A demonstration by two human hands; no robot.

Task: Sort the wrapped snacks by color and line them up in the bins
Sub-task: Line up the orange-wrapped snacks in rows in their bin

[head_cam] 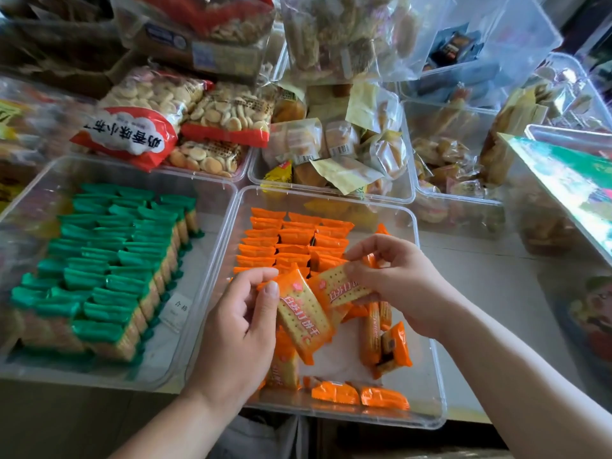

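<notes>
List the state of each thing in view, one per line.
Left grip: holds one orange pack.
Right grip: pinches a second orange pack.
Green bin: nearly full, green packs in rows.
Orange bin: part filled.
Orange rows: lined up at far end.
Loose orange packs: scattered at near end.

One wide-angle view looks from the person's head, forward and steeply down onto the counter (480, 286). It sits close: both forearms enter from the bottom edge, and the left hand (238, 326) and right hand (397, 279) fill the lower middle, with the print on the orange packets (303, 321) they pinch readable. The orange bin (430, 385) lies centred, the green bin (218, 226) at left; farther bags (331, 38) at the top blur.
</notes>
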